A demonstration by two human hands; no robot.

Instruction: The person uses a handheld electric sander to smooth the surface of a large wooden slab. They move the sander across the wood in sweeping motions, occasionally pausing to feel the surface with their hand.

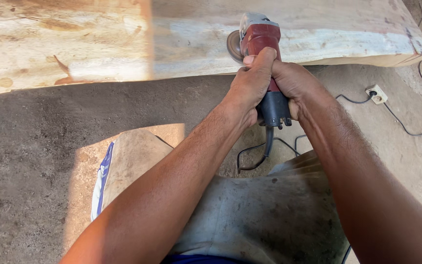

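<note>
While both of my hands are wrapped round one red angle grinder (pixel 261 44), its disc (pixel 234 46) sits at the near edge of one long wooden slab (pixel 74 44) that runs across the top of the view. My left hand (pixel 252 80) closes its grip on the body of the tool from the left, thumb lying up along the red casing. My right hand (pixel 294 83) closes on the same body from the right, and the two hands touch each other over it. Below them shows the black rear end of the grinder (pixel 274 110), and from it one black cable (pixel 260 156) hangs down and loops on the concrete floor (pixel 35 146). Off to the right I count one white socket block (pixel 376 94) lying on the floor, with one thin dark cord (pixel 406 128) curving away from it. The slab is pale, with rusty brown stains towards its left end and a whiter strip along the right part. My two forearms come in from the bottom of the view, and between them are my knees in grey, dusty trousers (pixel 264 215). Sunlight falls on the slab and on a patch by my left knee; the floor between lies in shade
</note>
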